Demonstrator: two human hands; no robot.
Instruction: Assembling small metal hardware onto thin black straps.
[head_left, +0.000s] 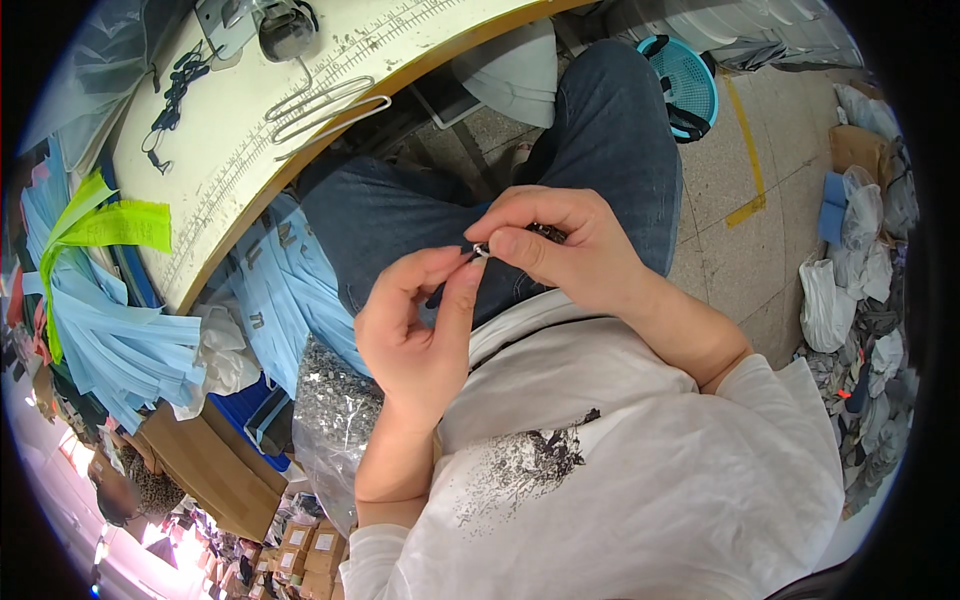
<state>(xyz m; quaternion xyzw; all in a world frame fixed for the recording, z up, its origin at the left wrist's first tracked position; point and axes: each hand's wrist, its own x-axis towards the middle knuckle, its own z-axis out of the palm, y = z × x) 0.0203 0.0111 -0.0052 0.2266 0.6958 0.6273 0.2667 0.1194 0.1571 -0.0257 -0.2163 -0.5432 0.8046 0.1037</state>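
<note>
My left hand [415,325] and my right hand [570,245] meet above my lap, fingertips almost touching. Between them is a small silvery piece [482,250], too small to name. A dark, shiny strip [547,233] shows inside my right hand, pinched between thumb and fingers. My left thumb and forefinger close on the end of a thin dark piece [437,296] that runs back under the fingers. Whether these parts are joined is hidden by the fingertips.
A table [230,120] with ruler markings curves ahead, bearing bent metal rods [325,110] and black cords [175,95]. Light blue fabric strips [110,330] hang at its left. A clear bag [335,410] stands by my left arm. A turquoise basket [688,85] sits on the floor.
</note>
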